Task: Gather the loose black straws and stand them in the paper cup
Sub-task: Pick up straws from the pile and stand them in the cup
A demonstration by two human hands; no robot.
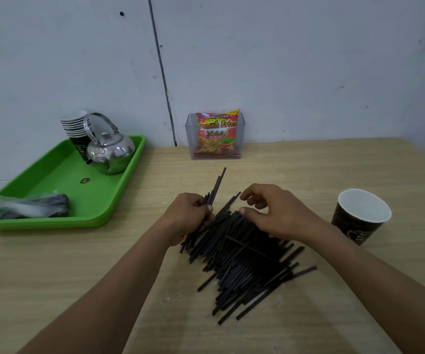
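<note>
1. At mid-bench (78, 264), the straws (247, 261) lie in a loose heap, most of them roughly parallel.
2. The left hand (191, 215) has its grip clamped on a small bundle (214, 192), tips fanning upward, likely as the collecting hand.
3. The right hand (277, 215) hovers over the heap, its grip apart, thumb and forefinger poised to pick more.
4. The cup (351, 226) stands upright and empty to the right of the heap, within reach for loading.

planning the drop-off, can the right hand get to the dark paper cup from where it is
Probably yes: the dark paper cup stands upright and open just right of the right hand, with nothing between them.
</note>
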